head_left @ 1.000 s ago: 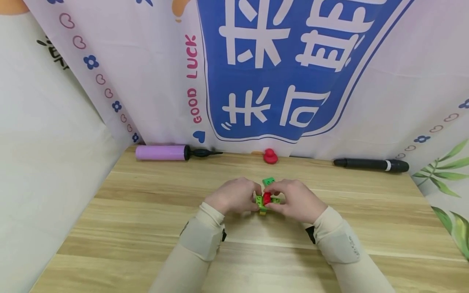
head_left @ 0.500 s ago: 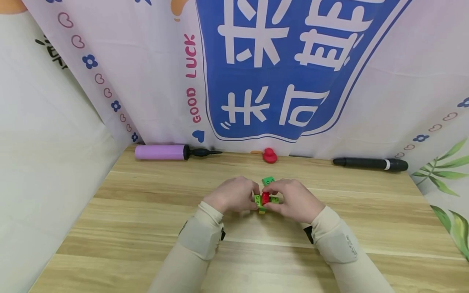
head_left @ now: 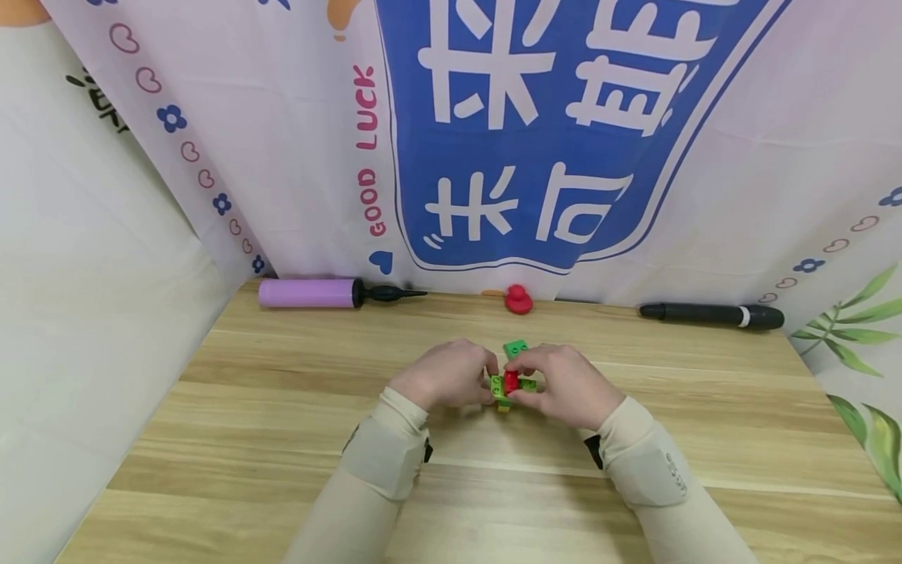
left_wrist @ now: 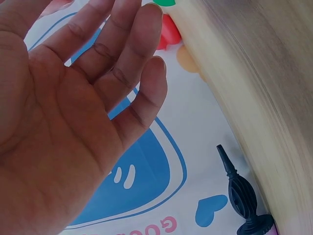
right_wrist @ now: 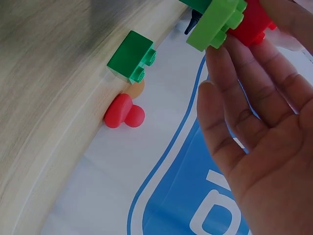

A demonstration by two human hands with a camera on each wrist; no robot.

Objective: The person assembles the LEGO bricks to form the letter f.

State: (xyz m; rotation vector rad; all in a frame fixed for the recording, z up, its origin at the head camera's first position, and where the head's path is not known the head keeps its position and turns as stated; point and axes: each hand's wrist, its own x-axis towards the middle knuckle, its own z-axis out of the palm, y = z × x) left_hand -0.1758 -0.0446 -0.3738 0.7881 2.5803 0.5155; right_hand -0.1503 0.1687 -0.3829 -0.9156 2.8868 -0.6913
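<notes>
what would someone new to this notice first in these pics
Probably the big white-lettered blue panel on the cloth behind the table. Next, mid-table, the right hand pinches a red block, with the left hand holding the light green block beside it. The purple pump at the back left also stands out.

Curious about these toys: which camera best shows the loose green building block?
The right wrist view: the green building block is large and unobstructed, two studs visible. The head view shows it small, beside the right hand. The left wrist view has only a green sliver up top, probably it.
</notes>
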